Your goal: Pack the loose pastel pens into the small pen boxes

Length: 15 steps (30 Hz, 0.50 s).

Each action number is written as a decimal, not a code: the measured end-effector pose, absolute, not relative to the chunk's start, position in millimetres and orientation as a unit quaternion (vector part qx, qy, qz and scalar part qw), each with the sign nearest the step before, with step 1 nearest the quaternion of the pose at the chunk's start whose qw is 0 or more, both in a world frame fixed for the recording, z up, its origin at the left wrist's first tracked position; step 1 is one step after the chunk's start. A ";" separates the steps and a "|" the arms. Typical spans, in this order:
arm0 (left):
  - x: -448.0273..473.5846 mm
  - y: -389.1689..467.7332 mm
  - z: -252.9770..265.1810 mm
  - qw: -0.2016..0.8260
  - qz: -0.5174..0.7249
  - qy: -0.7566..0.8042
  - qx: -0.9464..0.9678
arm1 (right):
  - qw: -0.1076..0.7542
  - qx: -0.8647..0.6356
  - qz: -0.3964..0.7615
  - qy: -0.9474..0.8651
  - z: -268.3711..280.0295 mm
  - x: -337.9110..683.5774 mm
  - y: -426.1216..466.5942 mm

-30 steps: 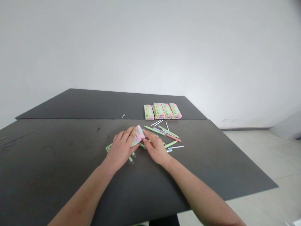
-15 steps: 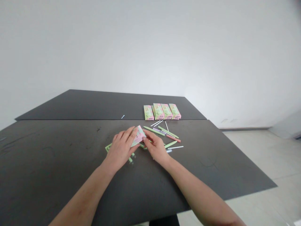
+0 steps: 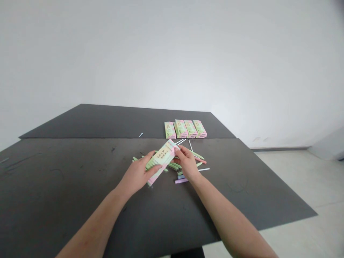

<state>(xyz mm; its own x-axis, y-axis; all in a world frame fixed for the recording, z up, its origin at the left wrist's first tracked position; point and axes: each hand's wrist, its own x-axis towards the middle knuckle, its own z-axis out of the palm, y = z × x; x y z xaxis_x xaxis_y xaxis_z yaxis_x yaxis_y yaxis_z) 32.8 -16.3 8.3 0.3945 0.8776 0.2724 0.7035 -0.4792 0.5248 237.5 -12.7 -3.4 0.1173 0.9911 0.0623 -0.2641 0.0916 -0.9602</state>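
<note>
A slim green-and-pink pen box (image 3: 164,154) lies tilted between my hands, its printed face turned up. My left hand (image 3: 138,173) grips its near left end, thumb across the face and fingers behind. At the far right end, my right hand (image 3: 186,161) pinches the box between thumb and fingers. Several green pens (image 3: 174,166) lie under and around the box, partly hidden by it and my hands. Close by my right wrist are a purple pen (image 3: 181,181) and a red pen (image 3: 201,160).
Several matching boxes (image 3: 185,129) stand in a row at the back of the dark table (image 3: 80,200). Thin white sticks (image 3: 190,145) lie in front of them. A small pale piece (image 3: 141,134) rests farther left. A white wall rises behind.
The box has been raised and turned so its printed face shows. My right hand has moved slightly right and up, uncovering the purple pen.
</note>
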 end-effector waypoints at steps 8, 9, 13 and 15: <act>38.1 -18.6 10.7 0.263 0.288 0.454 0.801 | 0.593 -0.449 0.528 -0.410 -2.5 238.8 -12.3; 38.1 -18.7 10.7 0.266 0.286 0.453 0.802 | 0.588 -0.452 0.529 -0.412 -2.4 239.1 -12.3; 39.0 -19.5 11.4 0.274 0.272 0.458 0.801 | 0.591 -0.440 0.541 -0.406 -2.0 239.8 -12.0; 39.9 -19.9 11.6 0.274 0.270 0.465 0.798 | 0.596 -0.432 0.545 -0.402 -2.3 239.6 -11.6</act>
